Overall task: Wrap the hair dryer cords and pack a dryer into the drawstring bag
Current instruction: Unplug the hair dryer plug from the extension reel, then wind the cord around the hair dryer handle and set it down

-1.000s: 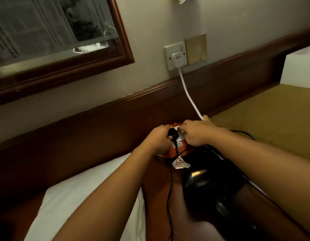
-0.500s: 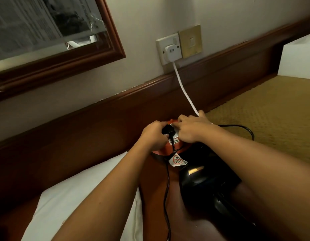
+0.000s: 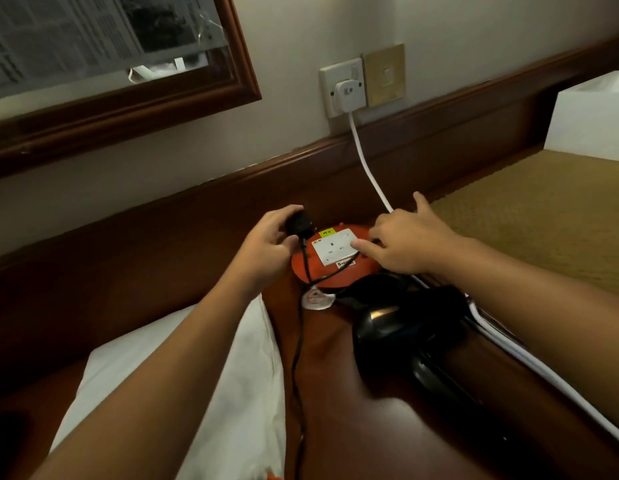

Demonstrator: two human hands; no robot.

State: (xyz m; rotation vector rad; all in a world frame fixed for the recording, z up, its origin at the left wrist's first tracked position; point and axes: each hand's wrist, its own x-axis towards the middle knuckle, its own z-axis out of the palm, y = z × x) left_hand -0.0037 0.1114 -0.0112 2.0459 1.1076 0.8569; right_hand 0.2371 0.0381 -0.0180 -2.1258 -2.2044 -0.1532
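Pillow (image 3: 238,393) left of black cord (image 3: 296,358); white cable (image 3: 367,168) beside dryer (image 3: 398,327).

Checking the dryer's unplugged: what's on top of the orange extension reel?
A white socket plate, its visible socket empty, and a yellow sticker. The right hand covers the reel's right side. The left hand holds the black plug beside it.

A wood-framed mirror (image 3: 183,98) hangs on the pale wall, and to its right a white plug (image 3: 349,93) sits in a white wall socket (image 3: 327,81) beside a brass switch plate (image 3: 384,75). From the plug a white cable (image 3: 367,168) runs down towards an orange extension reel (image 3: 363,266) with a white socket face (image 3: 336,249), which lies on the dark wooden top (image 3: 336,393). A white tissue box (image 3: 585,126) stands on the woven gold-brown surface (image 3: 543,216) at the right.
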